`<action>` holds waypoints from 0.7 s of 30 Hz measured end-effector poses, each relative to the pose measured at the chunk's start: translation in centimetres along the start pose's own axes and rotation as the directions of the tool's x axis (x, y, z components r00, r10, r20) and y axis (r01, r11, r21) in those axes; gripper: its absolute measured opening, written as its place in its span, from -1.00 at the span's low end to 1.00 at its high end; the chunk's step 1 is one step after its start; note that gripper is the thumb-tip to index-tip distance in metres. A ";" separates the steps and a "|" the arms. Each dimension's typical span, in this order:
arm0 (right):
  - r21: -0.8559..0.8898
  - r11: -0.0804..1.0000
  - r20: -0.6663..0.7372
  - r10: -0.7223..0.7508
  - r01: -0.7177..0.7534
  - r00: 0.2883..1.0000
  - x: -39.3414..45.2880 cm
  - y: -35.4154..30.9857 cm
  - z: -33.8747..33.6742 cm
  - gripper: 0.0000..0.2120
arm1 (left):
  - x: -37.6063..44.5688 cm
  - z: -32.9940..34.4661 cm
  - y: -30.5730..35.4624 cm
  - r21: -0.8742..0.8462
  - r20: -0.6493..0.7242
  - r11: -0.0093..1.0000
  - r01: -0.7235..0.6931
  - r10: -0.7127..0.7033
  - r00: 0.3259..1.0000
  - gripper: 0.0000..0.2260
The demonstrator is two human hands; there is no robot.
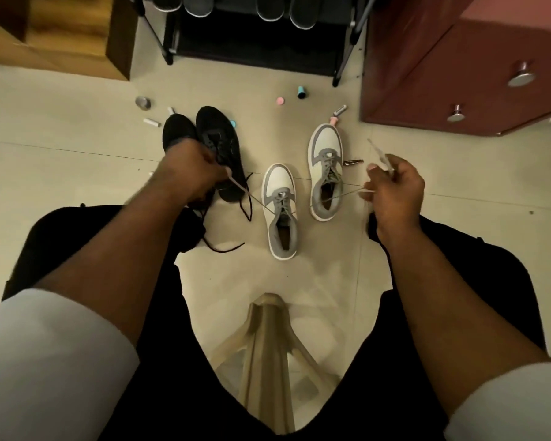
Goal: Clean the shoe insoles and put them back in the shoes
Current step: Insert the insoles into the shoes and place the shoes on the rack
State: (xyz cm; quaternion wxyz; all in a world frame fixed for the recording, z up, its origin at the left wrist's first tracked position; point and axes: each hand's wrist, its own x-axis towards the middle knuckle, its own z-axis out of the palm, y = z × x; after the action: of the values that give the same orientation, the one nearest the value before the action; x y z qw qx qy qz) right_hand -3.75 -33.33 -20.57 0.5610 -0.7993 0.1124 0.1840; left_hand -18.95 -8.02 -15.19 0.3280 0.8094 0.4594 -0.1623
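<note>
Two grey-and-white sneakers (282, 214) sit on the floor between the seated person's knees, mouths open toward them. The left hand (190, 173) and right hand (393, 189) each pinch one end of a pale lace (255, 202), pulled taut across the shoes (probably tightening). Black shoes (217, 148) lie at left.

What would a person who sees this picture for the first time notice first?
Most striking are the two hands in the middle: the left hand and the right hand each pinch an end of a pale lace pulled taut between them. Under the lace, two white-and-grey sneakers stand on the tiled floor, with a black pair to their left.
</note>
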 end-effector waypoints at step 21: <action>-0.729 0.556 0.626 0.303 0.400 0.719 7.4 20.4 10.9 -0.79 | 12.6 27.1 -3.5 -0.481 0.507 0.590 0.648 -0.417 0.755 -0.70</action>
State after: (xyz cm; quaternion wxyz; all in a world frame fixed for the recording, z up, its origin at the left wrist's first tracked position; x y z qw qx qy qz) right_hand -6.75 -29.91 -44.40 0.1198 -0.8371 -0.2307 0.4812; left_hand -14.22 -17.12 -43.45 0.5880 0.4303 0.6458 -0.2280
